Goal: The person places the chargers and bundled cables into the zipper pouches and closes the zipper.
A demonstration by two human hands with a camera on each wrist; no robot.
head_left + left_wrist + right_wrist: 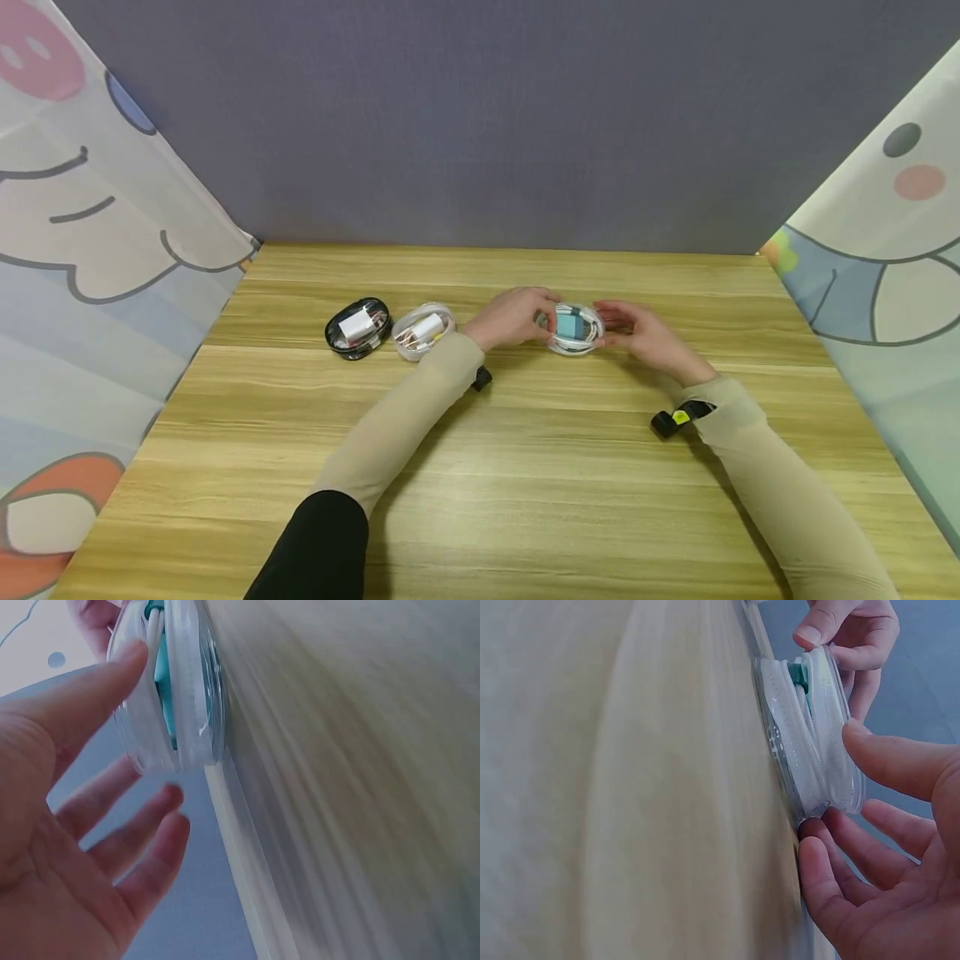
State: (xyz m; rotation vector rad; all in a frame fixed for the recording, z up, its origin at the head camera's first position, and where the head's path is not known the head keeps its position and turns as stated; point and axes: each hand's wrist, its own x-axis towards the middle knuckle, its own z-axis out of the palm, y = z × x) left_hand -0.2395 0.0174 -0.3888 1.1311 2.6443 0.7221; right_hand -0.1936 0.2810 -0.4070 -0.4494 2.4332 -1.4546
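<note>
A clear round zip pouch [573,349] with white edging stands between both hands. Inside show a teal block [570,326] and coiled white cable. My left hand [516,317] pinches the pouch's left side, its thumb on the edging and the other fingers spread. At the opposite side, my right hand [647,337] holds the pouch, thumb at the upper rim and fingertips against the lower edge. Between the white zipper bands [825,735] a gap shows, with teal material [799,673] and a white cord in it.
To the left lie a white-edged clear pouch [445,315] and a black-edged one [335,337], each holding a white block and cables. The wooden table [525,500] meets a grey panel [480,125] at the back. Printed cloths hang at both sides.
</note>
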